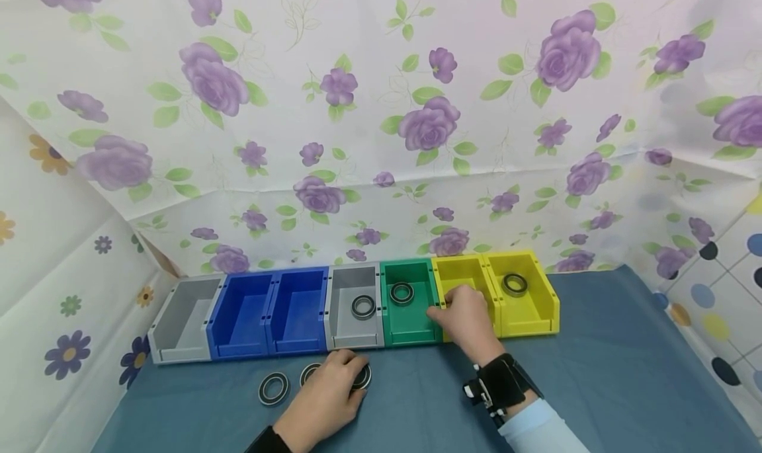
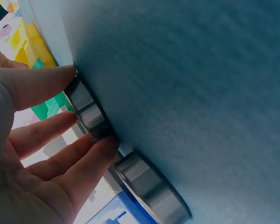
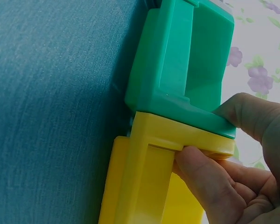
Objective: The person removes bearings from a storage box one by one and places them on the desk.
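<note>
My left hand grips a ring-shaped ball bearing by its rim at the table surface. Thumb and fingers span its metal edge in the left wrist view. Another bearing lies close beside those fingers, and a third bearing is farther left. Over the left yellow bin, my right hand pinches the adjoining walls of that bin and the green bin. Its thumb is on the green side and its fingers on the yellow side. Part of the left yellow bin's inside is hidden by this hand.
Single bearings lie in the right grey bin, the green bin and the right yellow bin. Blue bins and another grey bin continue the row leftward. Behind stands a flowered sheet; blue cloth covers the table.
</note>
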Available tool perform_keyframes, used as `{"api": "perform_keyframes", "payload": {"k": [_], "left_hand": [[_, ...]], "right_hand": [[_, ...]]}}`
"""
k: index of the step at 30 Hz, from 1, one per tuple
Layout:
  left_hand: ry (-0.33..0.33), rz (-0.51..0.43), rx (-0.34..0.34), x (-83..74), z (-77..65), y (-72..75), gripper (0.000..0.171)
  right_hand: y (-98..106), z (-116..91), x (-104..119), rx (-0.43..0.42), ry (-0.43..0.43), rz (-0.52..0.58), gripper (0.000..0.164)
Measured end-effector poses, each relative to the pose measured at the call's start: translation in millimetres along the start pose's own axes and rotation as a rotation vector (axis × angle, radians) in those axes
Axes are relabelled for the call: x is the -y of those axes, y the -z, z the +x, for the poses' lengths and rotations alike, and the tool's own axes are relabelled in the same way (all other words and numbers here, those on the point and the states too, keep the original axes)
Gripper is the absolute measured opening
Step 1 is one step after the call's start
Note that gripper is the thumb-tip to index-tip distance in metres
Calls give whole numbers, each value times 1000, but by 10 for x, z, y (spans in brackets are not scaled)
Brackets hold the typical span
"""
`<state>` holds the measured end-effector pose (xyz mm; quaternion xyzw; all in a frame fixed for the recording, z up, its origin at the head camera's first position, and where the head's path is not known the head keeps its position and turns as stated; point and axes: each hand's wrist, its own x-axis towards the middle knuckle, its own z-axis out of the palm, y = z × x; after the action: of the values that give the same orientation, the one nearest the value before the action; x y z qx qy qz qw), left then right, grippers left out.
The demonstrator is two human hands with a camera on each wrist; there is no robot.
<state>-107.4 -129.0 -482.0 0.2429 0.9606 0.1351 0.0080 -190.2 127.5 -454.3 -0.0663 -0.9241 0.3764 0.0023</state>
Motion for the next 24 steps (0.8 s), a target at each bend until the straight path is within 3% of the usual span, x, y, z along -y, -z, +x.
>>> {"api": "perform_keyframes", "payload": {"k": [10, 19, 24], "left_hand": [[29, -31, -71, -31, 42, 173, 42], [55, -70, -236, -43, 230, 364, 52], [66, -90, -257, -75, 350, 417, 62]], "right_hand": [[7, 2, 10, 0, -2, -3, 45], [-8, 17, -7, -2, -7, -8, 45], [-9, 18, -10, 0, -7, -3, 45]]}}
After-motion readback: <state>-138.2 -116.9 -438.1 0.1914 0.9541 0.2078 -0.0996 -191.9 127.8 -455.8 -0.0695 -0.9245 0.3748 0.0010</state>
